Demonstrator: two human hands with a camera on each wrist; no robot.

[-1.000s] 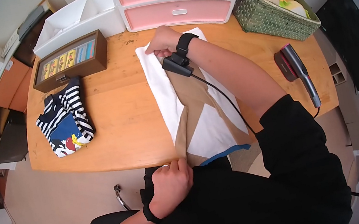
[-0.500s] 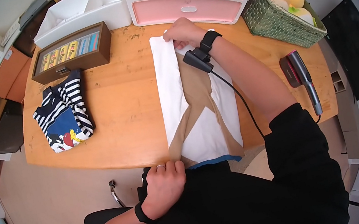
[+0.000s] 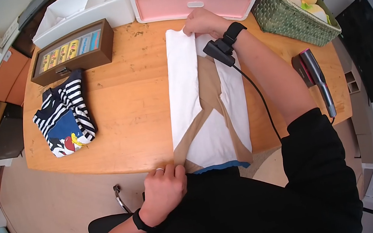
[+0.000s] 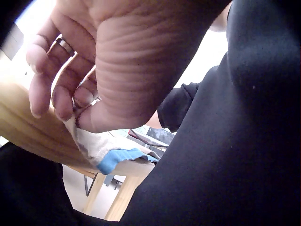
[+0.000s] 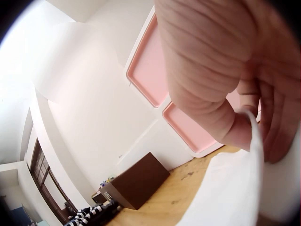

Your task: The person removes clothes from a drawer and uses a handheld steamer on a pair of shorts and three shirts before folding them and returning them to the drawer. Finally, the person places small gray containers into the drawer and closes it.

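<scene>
A white and tan garment with a blue hem lies lengthwise on the table, its left side folded inward. My right hand pinches its far left corner; in the right wrist view the white cloth passes between thumb and fingers of that hand. At the table's front edge my left hand grips the near left corner. In the left wrist view, thumb and fingertips of the left hand pinch the cloth beside the blue hem.
A folded striped shirt lies at the left, below a brown box. Behind stand a white divided bin and pink drawers. At the right are a green basket of plush toys and a grey brush-like device with a cord.
My right hand has moved right and slightly away with the far corner, and my left hand has shifted a little left. The garment's left side now looks straighter and smoother.
</scene>
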